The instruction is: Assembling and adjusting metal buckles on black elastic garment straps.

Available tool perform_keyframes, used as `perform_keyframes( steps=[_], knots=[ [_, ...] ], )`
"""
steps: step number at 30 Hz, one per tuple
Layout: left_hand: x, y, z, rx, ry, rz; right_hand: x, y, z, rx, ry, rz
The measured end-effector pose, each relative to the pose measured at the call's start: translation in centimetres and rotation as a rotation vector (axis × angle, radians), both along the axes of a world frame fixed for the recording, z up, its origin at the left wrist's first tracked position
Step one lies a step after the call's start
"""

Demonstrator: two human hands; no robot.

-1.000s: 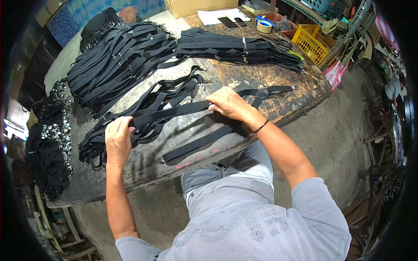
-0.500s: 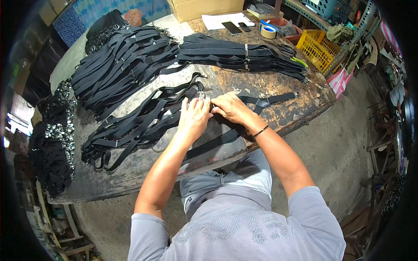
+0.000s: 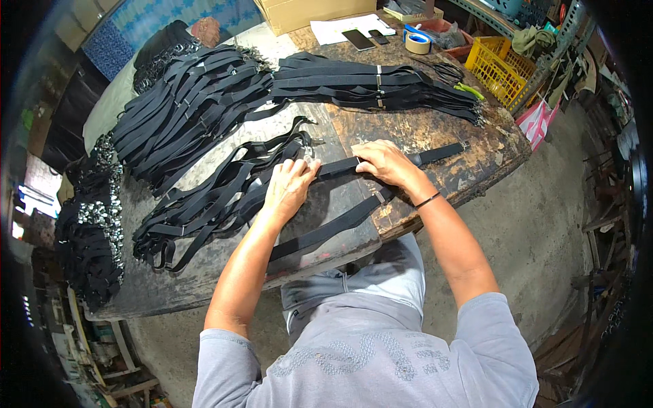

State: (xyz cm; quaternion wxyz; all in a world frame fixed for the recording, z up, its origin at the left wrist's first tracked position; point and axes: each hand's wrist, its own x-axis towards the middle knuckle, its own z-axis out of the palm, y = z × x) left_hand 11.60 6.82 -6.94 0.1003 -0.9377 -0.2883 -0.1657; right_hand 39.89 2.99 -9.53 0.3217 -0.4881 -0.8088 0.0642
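Observation:
A pair of black suspenders [image 3: 337,168] stretches across the table between my hands. My left hand [image 3: 289,187] is closed over the strap at its left, beside some metal clips [image 3: 309,141]. My right hand [image 3: 388,163] pinches the same strap near a small metal slide [image 3: 358,160]. Beyond my right hand a strap end with a metal clip [image 3: 465,145] lies flat. Nearer to me another strap [image 3: 326,231] runs diagonally on the tabletop. Left of my left hand, a loose heap of suspenders [image 3: 204,211] spreads out. My fingers partly hide the gripped strap.
Two large piles of black straps, one at left [image 3: 197,102] and one at back [image 3: 326,78], cover the worn table [image 3: 435,197]. Metal clips [image 3: 102,214] gather at the left edge. Two phones [image 3: 358,40], a tape roll [image 3: 417,43] and a cardboard box [image 3: 316,13] sit farther back. A yellow crate [image 3: 493,71] stands beyond.
My hands have moved apart: the right one slid rightward along the strap, the left shifted slightly left and down. A length of strap now shows between them.

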Motion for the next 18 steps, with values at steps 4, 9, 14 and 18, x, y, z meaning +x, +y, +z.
perform_keyframes(
  steps=[4, 9, 14, 18],
  knots=[
    [0.3, -0.1, 0.1, -0.064, 0.083, 0.031, 0.3, -0.3, 0.2, -0.038, -0.017, -0.009],
    [4.9, -0.7, 0.2, -0.122, -0.145, -0.062, 0.5, -0.7, 0.2, -0.016, -0.022, -0.021],
    [8.8, -0.1, -2.3, -0.241, -0.209, -0.061, 3.7, -1.6, 0.1, 0.031, 0.025, -0.141],
    [9.1, -0.1, -2.6, -0.217, -0.249, -0.055, 8.3, -4.2, 1.1, -0.05, -0.006, -0.295]
  ],
)
